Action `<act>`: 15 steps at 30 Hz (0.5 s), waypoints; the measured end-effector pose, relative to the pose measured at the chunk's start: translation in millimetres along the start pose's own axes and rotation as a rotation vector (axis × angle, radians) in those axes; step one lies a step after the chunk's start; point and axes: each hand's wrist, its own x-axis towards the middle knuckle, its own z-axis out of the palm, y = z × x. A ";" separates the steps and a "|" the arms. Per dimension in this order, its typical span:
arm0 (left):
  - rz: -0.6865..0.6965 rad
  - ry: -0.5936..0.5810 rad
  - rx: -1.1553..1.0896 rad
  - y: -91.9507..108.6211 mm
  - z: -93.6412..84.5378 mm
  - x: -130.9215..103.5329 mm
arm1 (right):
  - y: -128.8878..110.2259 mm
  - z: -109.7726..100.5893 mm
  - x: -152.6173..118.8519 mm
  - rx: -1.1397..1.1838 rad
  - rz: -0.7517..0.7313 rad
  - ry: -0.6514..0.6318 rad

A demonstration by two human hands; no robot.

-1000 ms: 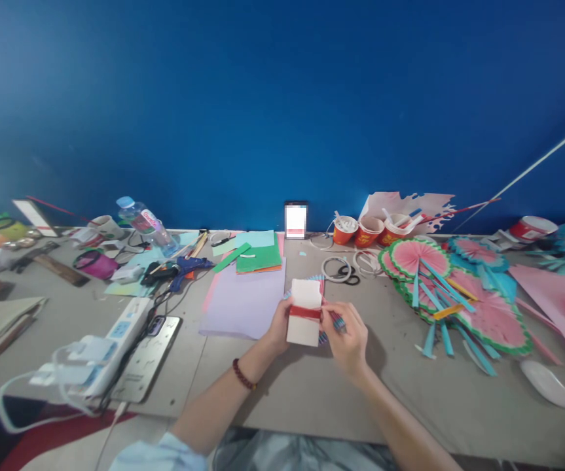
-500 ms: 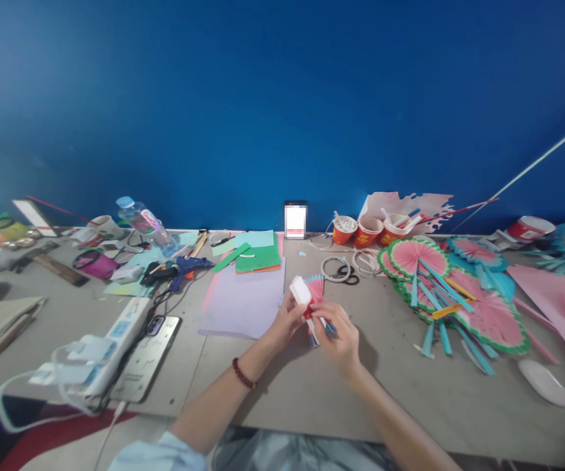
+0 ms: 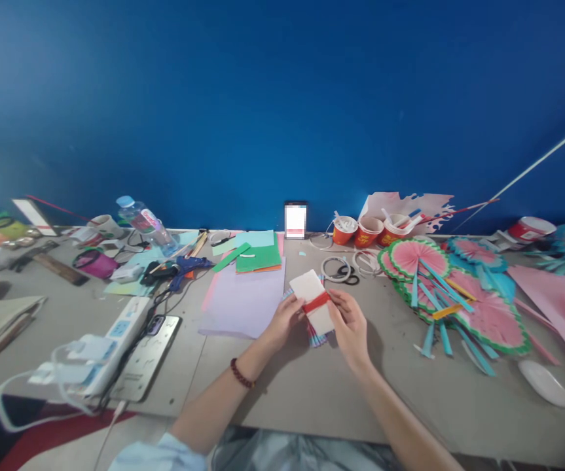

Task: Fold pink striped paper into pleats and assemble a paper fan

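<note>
Between my two hands is a small pleated paper bundle, with a white panel facing up and a red band across its middle. Pink and blue striped folds show beneath its lower edge. My left hand, with a beaded bracelet at the wrist, pinches the bundle's left side. My right hand grips the right side near the red band, thumb on top. The bundle is tilted above the grey table.
Purple paper and green sheets lie left of centre. Scissors are behind my hands. Red cups stand at the back; watermelon-coloured fans lie right. A phone and power strip are left.
The bundle has turned so that its white panel and red band face up more fully. My right hand has shifted slightly right, to its edge.
</note>
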 end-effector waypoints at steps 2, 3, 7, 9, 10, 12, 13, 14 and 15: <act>0.001 -0.022 0.002 0.6 -0.4 -0.5 | 1.4 -0.3 3.3 0.080 0.085 -0.017; 0.003 -0.037 0.009 0.7 -0.9 -1.1 | 1.9 -0.2 4.2 0.113 0.119 -0.021; 0.034 -0.110 0.087 0.3 -3.6 -3.3 | 1.1 1.2 4.4 0.195 0.168 -0.010; 0.064 -0.095 0.145 -0.8 -5.0 -3.3 | -0.2 1.7 3.9 0.207 0.148 0.006; 0.077 -0.061 0.172 -1.5 -5.7 -2.9 | -0.8 1.7 3.8 0.211 0.132 0.018; 0.083 0.023 0.211 -2.9 -7.1 -1.3 | -1.6 1.4 4.1 0.209 0.104 0.032; 0.080 0.055 0.223 -3.5 -7.8 -0.4 | -1.6 1.1 4.4 0.206 0.095 0.033; 0.075 0.074 0.231 -4.0 -8.4 0.5 | -1.5 0.8 4.8 0.204 0.094 0.035; 0.073 0.080 0.237 -4.1 -8.9 1.3 | -1.1 0.4 5.2 0.206 0.098 0.040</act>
